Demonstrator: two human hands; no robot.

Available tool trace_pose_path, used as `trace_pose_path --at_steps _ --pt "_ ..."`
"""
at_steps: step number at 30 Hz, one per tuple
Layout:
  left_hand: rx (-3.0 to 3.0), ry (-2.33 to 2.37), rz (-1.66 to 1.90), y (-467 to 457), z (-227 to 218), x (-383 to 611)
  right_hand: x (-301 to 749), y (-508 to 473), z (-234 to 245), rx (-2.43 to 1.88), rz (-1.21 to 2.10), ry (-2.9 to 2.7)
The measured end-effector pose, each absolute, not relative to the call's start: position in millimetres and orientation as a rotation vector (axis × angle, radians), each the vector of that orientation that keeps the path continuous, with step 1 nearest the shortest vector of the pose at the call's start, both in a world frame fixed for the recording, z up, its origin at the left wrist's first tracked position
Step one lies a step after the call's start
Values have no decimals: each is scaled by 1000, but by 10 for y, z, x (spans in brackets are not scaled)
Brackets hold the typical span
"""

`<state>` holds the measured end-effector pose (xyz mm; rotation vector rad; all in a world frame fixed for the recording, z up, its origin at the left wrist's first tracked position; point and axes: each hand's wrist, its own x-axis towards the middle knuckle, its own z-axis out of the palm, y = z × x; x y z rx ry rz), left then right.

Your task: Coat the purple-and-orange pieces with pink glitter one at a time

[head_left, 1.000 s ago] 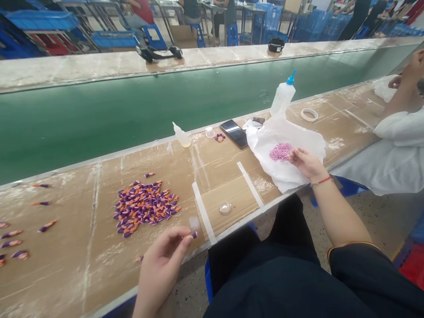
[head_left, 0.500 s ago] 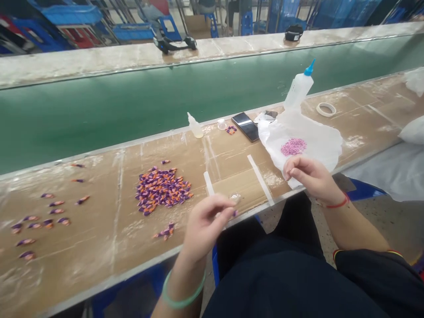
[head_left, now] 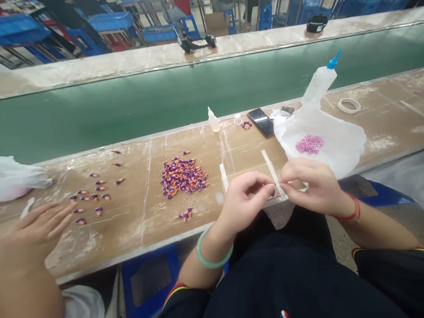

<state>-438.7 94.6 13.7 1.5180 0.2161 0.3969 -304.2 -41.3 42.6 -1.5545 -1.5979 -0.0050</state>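
Beyond the fingers, a green strip (head_left: 132, 104) runs along the brown-covered counter (head_left: 155, 212). From my remote seat I see the left hand (head_left: 247, 198) pinching a small purple piece (head_left: 273, 193), partly hidden at its fingertips. The right hand (head_left: 313, 187) has its fingers pinched just beside; I cannot tell whether they grasp anything. A purple-and-orange pile (head_left: 183, 176) lies left of both; pink bits (head_left: 309, 145) lie beyond the right fingers. I judge this to be close two-handed work on the piece; next calls for a steady left pinch and fine right-hand alignment.
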Motion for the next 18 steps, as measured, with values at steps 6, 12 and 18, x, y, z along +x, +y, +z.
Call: trace_pose_path --at_steps 6,12,18 --pt "938 276 246 810 -72 -4351 -3140 -293 232 -1385 8 -1355" --pt "896 287 293 779 -105 -4351 -3196 -274 187 -1399 43 -1336" --pt "977 294 438 772 -147 -4337 -3245 -269 169 -1457 -233 -1393"
